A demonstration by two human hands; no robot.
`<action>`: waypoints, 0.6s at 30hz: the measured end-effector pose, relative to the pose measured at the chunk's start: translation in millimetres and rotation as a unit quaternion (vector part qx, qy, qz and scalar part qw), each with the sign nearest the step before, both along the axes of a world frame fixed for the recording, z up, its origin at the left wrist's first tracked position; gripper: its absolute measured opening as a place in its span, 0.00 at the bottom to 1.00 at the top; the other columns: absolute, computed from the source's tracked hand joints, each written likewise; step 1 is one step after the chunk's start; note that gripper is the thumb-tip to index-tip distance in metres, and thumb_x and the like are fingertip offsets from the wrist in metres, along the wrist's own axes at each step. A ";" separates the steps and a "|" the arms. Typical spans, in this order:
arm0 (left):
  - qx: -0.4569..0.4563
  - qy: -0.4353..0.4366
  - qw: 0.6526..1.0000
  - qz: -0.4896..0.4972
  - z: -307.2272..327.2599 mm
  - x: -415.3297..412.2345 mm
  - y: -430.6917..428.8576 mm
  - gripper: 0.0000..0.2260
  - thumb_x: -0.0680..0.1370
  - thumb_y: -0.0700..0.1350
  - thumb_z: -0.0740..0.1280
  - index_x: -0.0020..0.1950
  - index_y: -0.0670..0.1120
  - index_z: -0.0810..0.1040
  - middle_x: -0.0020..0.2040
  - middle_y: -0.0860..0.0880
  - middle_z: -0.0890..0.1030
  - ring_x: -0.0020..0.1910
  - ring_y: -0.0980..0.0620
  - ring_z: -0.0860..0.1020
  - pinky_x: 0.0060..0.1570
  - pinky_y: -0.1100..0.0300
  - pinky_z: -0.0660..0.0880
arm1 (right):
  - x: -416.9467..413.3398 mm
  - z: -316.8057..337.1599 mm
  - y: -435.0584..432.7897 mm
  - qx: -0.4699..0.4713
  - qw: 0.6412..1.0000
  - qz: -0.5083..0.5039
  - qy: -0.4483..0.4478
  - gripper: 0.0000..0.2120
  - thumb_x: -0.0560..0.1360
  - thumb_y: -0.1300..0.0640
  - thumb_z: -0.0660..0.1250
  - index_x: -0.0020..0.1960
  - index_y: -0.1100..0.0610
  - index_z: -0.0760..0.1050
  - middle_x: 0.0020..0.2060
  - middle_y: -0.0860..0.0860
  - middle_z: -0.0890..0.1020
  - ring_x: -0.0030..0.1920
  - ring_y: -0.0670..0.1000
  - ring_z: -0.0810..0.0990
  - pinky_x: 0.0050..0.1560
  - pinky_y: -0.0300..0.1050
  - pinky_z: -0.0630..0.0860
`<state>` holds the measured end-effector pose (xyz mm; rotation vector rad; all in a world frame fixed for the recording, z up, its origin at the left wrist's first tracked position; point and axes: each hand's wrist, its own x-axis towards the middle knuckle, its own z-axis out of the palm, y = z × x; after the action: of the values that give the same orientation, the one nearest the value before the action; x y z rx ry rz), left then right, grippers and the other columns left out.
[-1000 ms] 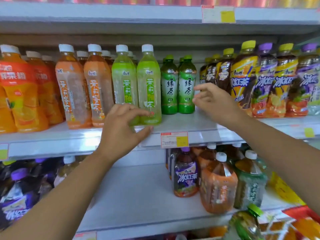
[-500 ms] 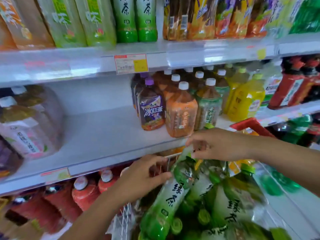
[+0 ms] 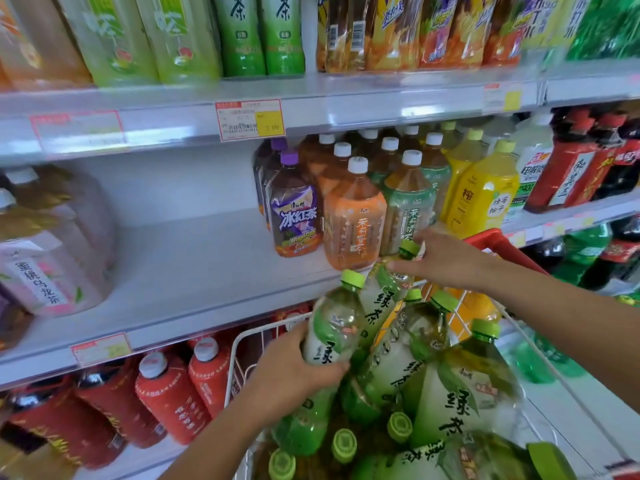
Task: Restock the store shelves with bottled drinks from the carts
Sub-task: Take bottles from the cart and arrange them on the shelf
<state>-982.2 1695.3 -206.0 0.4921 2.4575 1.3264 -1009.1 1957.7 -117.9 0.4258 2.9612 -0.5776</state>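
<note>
the left hand [image 3: 294,370] is gripping a green tea bottle [image 3: 334,318] round its lower body, fingers curling across the label, and the bottle is tilting cap-up away from the palm toward the shelves. the right hand [image 3: 446,261] is clasping a second green tea bottle [image 3: 381,296] at the neck, thumb and fingers closing round it (the green cap is poking out between them). the two bottles are leaning side by side between the hands, touching. both are rising out of the white wire cart [image 3: 239,344], where more green tea bottles [image 3: 460,393] are crowding below the right forearm. just past the right fingertips, an orange-label bottle [image 3: 353,223] and a purple iced tea bottle [image 3: 294,216] are standing upright near the front of the middle shelf [image 3: 194,265]. red bottles [image 3: 173,396] are standing on the lower shelf, outward of the left wrist.
</note>
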 end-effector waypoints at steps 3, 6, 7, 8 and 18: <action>0.040 0.037 0.997 0.059 12.1 -7.5 -12.4 0.18 0.68 0.51 0.78 0.52 0.62 0.75 0.43 0.58 0.84 0.40 0.67 0.80 0.35 0.72 0.74 | -9.5 -8.5 -4.4 -0.071 0.996 -0.014 -0.043 0.55 0.66 0.33 0.71 0.77 0.60 0.47 0.63 0.57 0.77 0.49 0.52 0.83 0.48 0.46 0.78; 0.067 0.037 0.994 0.082 19.2 -12.4 -23.8 0.16 0.69 0.50 0.78 0.52 0.61 0.77 0.44 0.66 0.83 0.41 0.65 0.81 0.40 0.66 0.76 | -16.6 -12.5 -6.3 -0.132 0.990 -0.039 -0.034 0.61 0.63 0.36 0.75 0.77 0.61 0.39 0.66 0.60 0.73 0.46 0.53 0.82 0.38 0.45 0.82; 0.067 0.038 0.993 0.086 20.0 -13.6 -27.1 0.15 0.69 0.50 0.77 0.51 0.61 0.77 0.44 0.67 0.82 0.41 0.65 0.82 0.40 0.65 0.76 | -16.6 -11.8 -7.8 -0.157 0.986 -0.039 -0.039 0.62 0.64 0.38 0.76 0.77 0.59 0.37 0.70 0.59 0.67 0.48 0.53 0.81 0.38 0.45 0.82; 0.069 0.040 0.993 0.090 21.3 -14.1 -29.2 0.14 0.70 0.50 0.77 0.51 0.60 0.77 0.44 0.67 0.82 0.41 0.65 0.82 0.40 0.65 0.76 | -15.1 -8.9 -10.8 -0.168 0.984 -0.031 -0.042 0.61 0.64 0.39 0.77 0.76 0.57 0.37 0.71 0.57 0.64 0.49 0.52 0.80 0.38 0.44 0.82; 0.162 0.107 0.976 0.093 65.2 -28.6 -41.1 0.17 0.66 0.49 0.78 0.51 0.62 0.79 0.46 0.57 0.85 0.44 0.58 0.83 0.39 0.67 0.78 | 15.1 43.4 -60.9 -0.232 0.949 0.087 0.192 0.37 0.62 0.54 0.81 0.59 0.47 0.59 0.50 0.45 0.75 0.45 0.41 0.77 0.36 0.30 0.72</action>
<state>-1010.8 1654.2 -140.8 0.5130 2.5158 1.8589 -994.0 1896.8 -74.5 0.0034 3.0049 -1.4307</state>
